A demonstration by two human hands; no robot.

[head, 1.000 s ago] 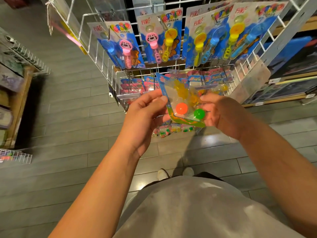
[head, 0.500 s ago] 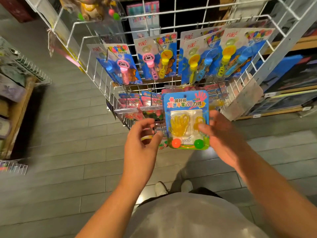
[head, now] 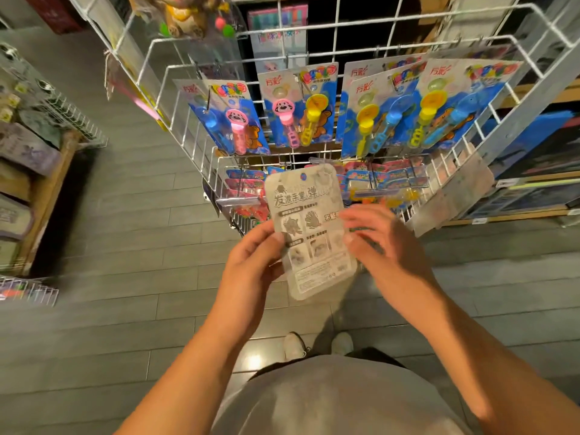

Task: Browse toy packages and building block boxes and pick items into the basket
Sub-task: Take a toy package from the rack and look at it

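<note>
though blurred, grey chinese print on toy package back

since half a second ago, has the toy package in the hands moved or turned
Yes. The toy package has been flipped: its grey printed back now faces the camera instead of the colourful front, and it sits in front of the lower wire rack, gripped by the left hand.

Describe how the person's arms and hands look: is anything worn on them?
Both forearms are bare up to the frame edge; no sleeves show. The left hand and the right hand carry no gloves, and no rings, watch or bracelet are visible. The right hand is slightly blurred.
</note>
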